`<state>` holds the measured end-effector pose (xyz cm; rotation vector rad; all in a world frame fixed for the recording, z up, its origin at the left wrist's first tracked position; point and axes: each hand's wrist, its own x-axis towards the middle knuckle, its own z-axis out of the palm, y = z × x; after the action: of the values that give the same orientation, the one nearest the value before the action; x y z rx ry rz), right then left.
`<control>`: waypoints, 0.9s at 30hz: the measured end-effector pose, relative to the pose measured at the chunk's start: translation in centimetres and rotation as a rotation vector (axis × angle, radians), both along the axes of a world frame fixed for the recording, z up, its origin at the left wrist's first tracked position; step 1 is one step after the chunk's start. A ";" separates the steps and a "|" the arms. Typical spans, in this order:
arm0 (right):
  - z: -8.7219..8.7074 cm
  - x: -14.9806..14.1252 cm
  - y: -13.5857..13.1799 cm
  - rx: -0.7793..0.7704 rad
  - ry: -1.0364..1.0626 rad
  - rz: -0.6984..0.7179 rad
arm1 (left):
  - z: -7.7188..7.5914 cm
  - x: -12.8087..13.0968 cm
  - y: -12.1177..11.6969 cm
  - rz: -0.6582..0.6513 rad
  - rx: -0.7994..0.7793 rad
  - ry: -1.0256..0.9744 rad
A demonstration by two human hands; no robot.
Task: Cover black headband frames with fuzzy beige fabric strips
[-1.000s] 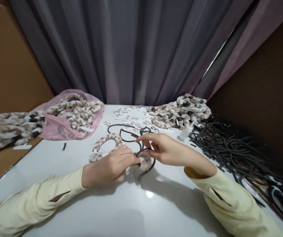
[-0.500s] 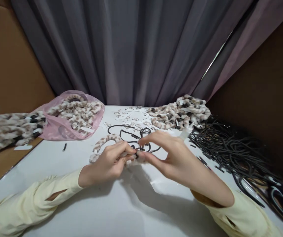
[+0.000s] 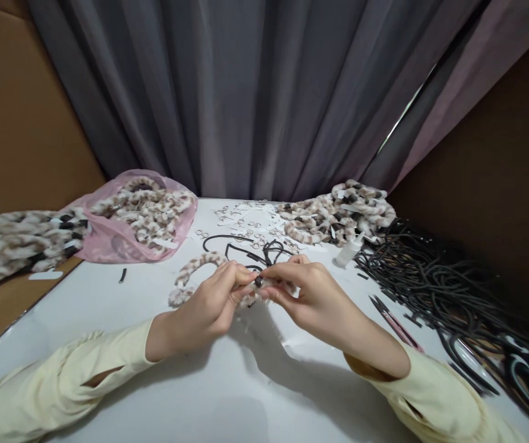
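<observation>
I have my left hand and right hand pinching the black piece between them; the furry loop lies at ten o'clock, nearer my left.

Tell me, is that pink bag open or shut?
Open. The pink bag has its edge spread wide around furry loops, which show uncovered.

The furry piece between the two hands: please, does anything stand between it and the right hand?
Nothing visible does. The right hand touches the furry piece beside its black part; the loose black cords lie beyond.
</observation>
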<state>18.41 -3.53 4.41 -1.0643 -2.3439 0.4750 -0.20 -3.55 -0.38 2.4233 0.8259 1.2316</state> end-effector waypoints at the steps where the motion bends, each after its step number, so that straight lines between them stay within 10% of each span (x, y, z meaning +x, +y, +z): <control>1: -0.3 0.0 -0.1 0.044 0.011 -0.007 | 0.1 0.1 -0.1 0.011 -0.019 0.001; 10: -2.0 -0.8 0.1 0.318 0.031 -0.002 | -0.2 0.5 -0.2 0.108 -0.086 -0.056; 17: -3.7 -2.1 -0.5 0.693 0.024 -0.088 | 0.5 0.5 0.9 0.272 -0.592 -0.319; 21: -5.0 -2.5 -0.5 0.467 0.055 -0.090 | 1.1 0.3 1.6 0.237 -0.868 -0.551; 27: -4.8 -3.2 0.3 -0.341 0.320 -0.098 | 1.2 0.2 1.6 0.202 -0.995 -0.693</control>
<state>15.16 -3.19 -0.36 -1.1492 -1.9620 0.9570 -0.03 -1.93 0.77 1.0631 1.0946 1.1841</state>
